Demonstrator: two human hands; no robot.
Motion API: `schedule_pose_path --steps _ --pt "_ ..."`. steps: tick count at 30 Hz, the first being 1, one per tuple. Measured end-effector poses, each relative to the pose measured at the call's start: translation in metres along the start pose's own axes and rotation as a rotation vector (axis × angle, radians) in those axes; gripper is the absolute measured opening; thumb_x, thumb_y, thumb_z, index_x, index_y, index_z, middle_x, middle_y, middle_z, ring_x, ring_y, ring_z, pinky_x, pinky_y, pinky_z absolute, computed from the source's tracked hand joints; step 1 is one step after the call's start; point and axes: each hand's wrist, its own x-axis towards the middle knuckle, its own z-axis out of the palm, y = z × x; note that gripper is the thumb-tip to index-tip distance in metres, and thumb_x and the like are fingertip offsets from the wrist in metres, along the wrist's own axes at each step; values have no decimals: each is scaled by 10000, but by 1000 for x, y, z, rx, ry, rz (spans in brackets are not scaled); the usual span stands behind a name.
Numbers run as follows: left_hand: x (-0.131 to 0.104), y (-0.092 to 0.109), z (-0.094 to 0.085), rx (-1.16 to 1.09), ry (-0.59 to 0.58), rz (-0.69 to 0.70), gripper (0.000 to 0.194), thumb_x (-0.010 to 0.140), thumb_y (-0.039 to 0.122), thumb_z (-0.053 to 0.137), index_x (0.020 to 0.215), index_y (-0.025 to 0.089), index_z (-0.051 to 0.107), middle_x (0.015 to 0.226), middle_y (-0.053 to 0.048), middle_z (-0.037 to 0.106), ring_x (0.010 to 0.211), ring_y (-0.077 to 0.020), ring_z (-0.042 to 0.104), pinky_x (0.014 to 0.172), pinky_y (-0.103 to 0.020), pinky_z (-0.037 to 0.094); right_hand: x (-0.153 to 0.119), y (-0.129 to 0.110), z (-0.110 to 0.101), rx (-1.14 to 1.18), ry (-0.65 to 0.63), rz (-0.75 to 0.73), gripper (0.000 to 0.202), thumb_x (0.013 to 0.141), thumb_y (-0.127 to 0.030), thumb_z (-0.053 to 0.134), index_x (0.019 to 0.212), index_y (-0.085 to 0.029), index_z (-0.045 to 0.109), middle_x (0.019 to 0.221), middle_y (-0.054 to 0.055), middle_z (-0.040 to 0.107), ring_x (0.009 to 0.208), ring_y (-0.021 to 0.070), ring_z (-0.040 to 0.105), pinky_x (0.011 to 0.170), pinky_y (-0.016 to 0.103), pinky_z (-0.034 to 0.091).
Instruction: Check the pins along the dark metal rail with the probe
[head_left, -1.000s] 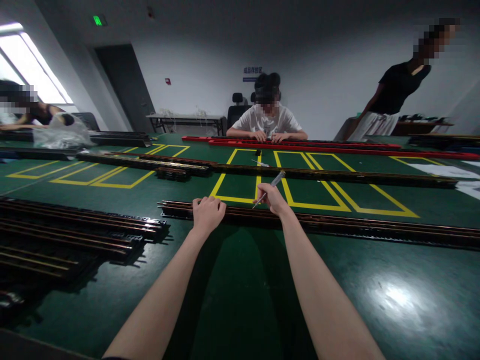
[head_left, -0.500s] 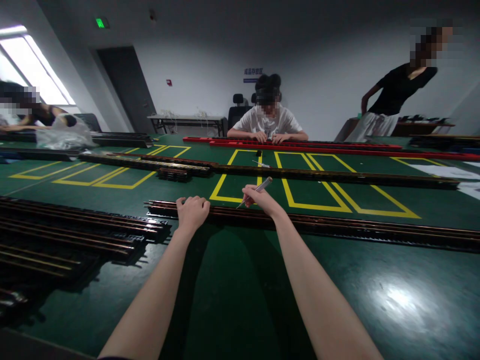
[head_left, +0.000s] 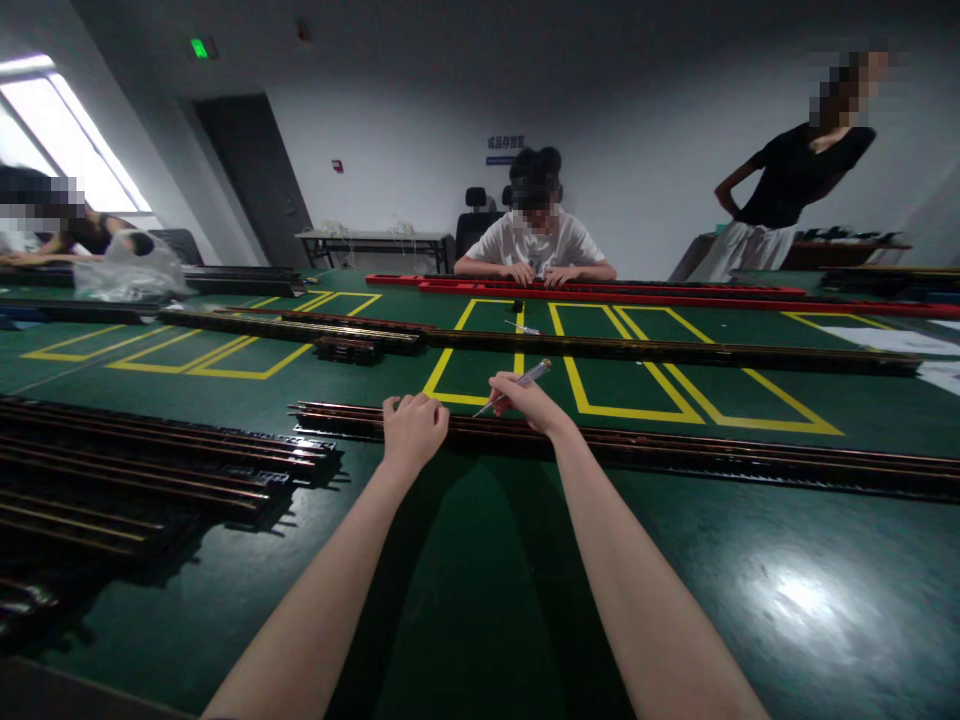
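Note:
A long black rail with coppery strips lies across the green table in front of me. My left hand is closed over its left part, the fingers curled across the far edge. In my right hand is a slim silver screwdriver, held like a pen. Its handle tilts up to the right, and its thin shaft points down at the rail just right of my left hand. Whether the tip touches the rail I cannot tell.
Several similar rails lie stacked at the left. Another long dark rail runs across behind. Opposite, a person in a white shirt works at red rails. A plastic bag sits at the far left; papers lie right.
My left hand has slid right along the rail, closer to my right hand. The screwdriver's handle has shifted slightly right and leans a little lower.

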Motion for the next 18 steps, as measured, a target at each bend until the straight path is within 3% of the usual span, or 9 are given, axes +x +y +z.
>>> schedule_pose_path --steps 4,18 --pt "-2 10 4 -22 -18 20 426 876 277 286 732 171 673 908 -113 698 843 -235 609 839 -427 368 -1 -1 0 -7 -1 -12 313 854 -207 501 544 -167 522 561 -33 540 519 70 521 575 205 439" --pt "-1 7 8 -6 1 62 453 892 278 256 741 154 665 868 -109 698 803 -222 619 783 -395 390 -4 -2 -9 -27 -7 -12 294 852 -230 517 566 -165 542 605 -17 568 570 83 547 622 228 465"
